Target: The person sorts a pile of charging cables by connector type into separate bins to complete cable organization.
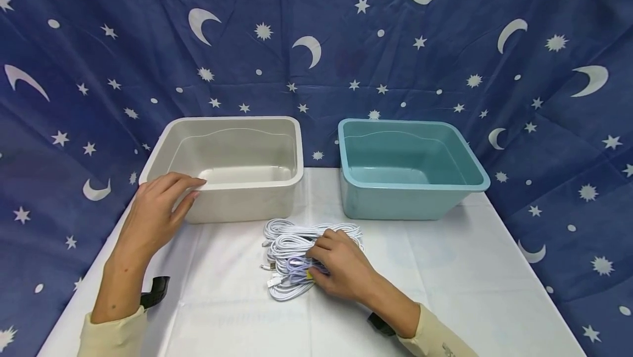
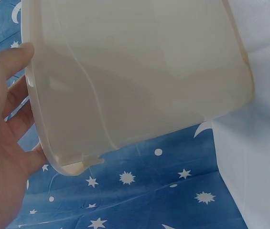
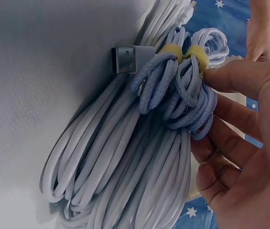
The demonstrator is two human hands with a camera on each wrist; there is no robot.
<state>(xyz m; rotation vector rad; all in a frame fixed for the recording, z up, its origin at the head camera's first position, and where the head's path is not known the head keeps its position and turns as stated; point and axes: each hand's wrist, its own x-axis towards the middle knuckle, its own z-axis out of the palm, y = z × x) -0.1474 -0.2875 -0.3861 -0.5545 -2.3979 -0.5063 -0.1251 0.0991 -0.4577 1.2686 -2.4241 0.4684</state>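
At six o'clock, right hand (image 1: 342, 265) pinches lavender braided cable (image 3: 188, 95); left hand (image 1: 155, 211) grips beige tub (image 1: 247, 205), no cables visible inside.

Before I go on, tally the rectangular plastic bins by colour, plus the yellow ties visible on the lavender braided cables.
Beige rectangular plastic bin: 1
Teal rectangular plastic bin: 1
Visible yellow ties on the lavender braided cables: 2
Total: 4
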